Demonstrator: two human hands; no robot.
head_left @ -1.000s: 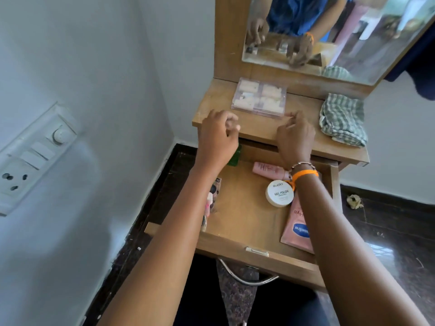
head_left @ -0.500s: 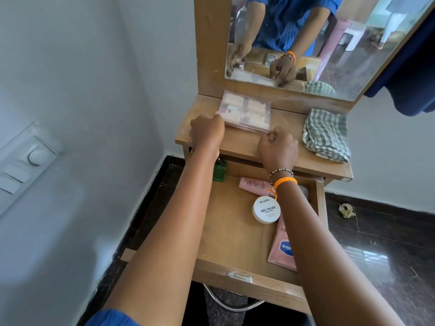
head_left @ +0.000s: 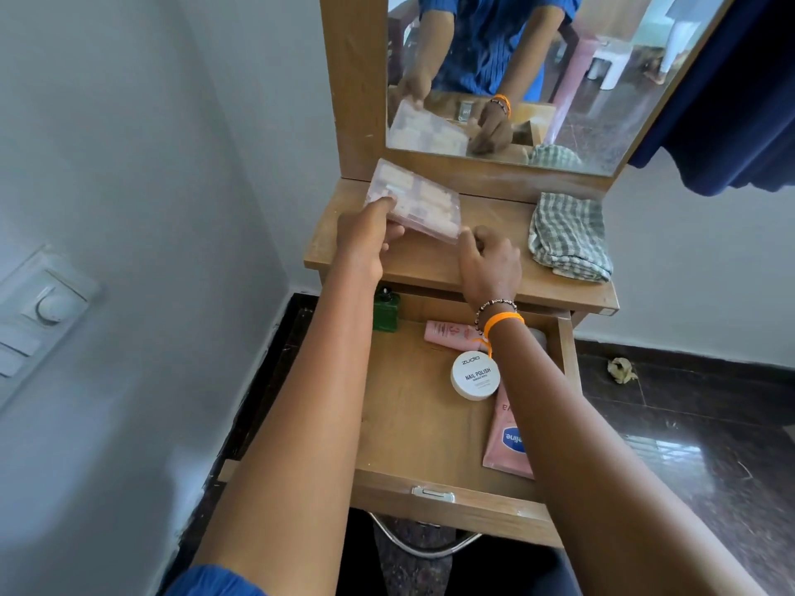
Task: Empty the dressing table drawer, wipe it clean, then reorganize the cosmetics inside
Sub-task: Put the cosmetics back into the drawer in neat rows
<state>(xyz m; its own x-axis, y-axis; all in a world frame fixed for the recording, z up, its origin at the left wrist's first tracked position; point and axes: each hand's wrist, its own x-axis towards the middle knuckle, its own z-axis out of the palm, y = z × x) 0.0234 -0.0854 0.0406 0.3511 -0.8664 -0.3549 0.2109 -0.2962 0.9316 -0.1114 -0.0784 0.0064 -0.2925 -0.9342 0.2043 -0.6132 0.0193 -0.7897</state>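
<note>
A clear plastic box of pale cosmetics (head_left: 419,200) is tilted up above the dressing table top (head_left: 430,268). My left hand (head_left: 365,234) grips its left edge and my right hand (head_left: 490,260) holds its lower right corner. Below, the wooden drawer (head_left: 413,432) stands pulled out. In it lie a green bottle (head_left: 386,309) at the back left, a pink tube (head_left: 447,335), a white round nail polish remover tub (head_left: 475,375) and a pink lotion tube (head_left: 509,440) along the right side, partly under my right arm.
A folded checked cloth (head_left: 568,236) lies on the right of the table top. The mirror (head_left: 537,71) rises behind it. A white wall with a switch panel (head_left: 38,316) is close on the left. Dark tiled floor with a scrap (head_left: 621,369) lies to the right.
The clear box lay flat on the table top before; both hands have taken hold of it and tipped its left side up off the surface.
</note>
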